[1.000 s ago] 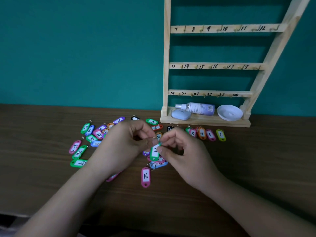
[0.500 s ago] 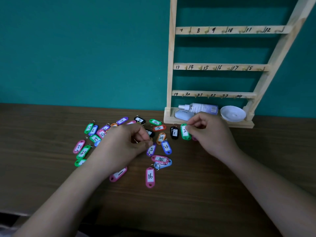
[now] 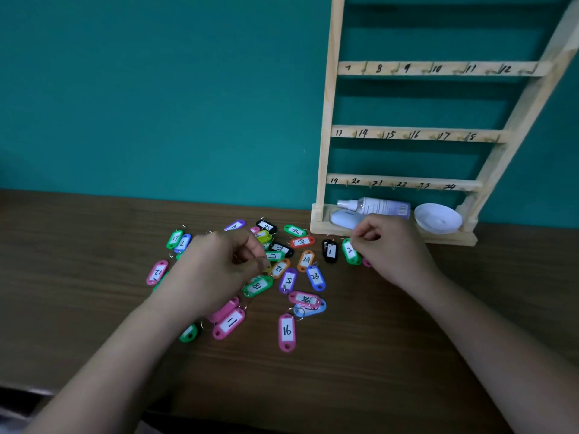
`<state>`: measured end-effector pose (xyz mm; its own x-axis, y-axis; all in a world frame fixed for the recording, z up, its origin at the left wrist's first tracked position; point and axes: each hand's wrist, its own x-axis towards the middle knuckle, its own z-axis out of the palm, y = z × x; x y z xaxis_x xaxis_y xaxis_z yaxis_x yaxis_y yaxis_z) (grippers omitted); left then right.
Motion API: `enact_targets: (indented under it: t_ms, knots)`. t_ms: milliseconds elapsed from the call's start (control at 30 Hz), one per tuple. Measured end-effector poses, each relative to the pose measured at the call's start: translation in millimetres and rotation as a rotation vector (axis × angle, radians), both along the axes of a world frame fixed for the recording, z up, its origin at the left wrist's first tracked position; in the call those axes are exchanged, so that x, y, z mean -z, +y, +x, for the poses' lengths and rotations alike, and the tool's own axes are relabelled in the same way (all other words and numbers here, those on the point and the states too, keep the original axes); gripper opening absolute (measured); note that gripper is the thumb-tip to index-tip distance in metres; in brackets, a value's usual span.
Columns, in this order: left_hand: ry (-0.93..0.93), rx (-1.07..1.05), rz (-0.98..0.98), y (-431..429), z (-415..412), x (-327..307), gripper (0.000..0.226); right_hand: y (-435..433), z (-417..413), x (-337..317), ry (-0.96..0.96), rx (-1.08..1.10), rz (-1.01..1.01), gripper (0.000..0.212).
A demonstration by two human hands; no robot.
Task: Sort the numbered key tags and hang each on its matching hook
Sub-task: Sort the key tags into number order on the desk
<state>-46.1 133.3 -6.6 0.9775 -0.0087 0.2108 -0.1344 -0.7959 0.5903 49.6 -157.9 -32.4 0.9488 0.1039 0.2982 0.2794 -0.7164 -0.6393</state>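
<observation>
Several coloured numbered key tags lie scattered on the brown table (image 3: 407, 339), among them pink tag 16 (image 3: 286, 332), pink tag 11 (image 3: 230, 322) and blue tag 23 (image 3: 315, 277). My right hand (image 3: 388, 252) pinches the ring end of green tag 2 (image 3: 350, 252), which lies flat beside black tag 1 (image 3: 330, 250) in front of the wooden hook rack (image 3: 326, 120). My left hand (image 3: 216, 267) hovers over the pile with curled fingers, its fingertips at a yellowish tag; a grip does not show. The rack's numbered hooks hang bare.
The rack leans on the teal wall, with rails marked 7–12, 13–18 and 19–24. Its base shelf holds a spray bottle (image 3: 376, 206), a pale rounded case (image 3: 344, 219) and a white dish (image 3: 437, 217). A pink tag edge peeks out under my right hand.
My right hand carried green tag 2 from the middle to the right and set it down beside black tag 1. My left hand let go of it and sank onto the pile.
</observation>
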Motion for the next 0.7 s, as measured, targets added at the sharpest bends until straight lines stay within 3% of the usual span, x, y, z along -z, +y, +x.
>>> enact_targets:
  t_ms: [300, 700]
  knots:
    - [-0.013, -0.114, 0.009, 25.2, 4.3, -6.4, 0.011, 9.8, -11.5, -3.1, -0.152, -0.032, -0.083, 0.009]
    - [0.019, -0.190, 0.024, 64.5, 1.3, -8.9, 0.011, 69.6, -46.6, 5.6, -0.228, -0.389, -0.122, 0.007]
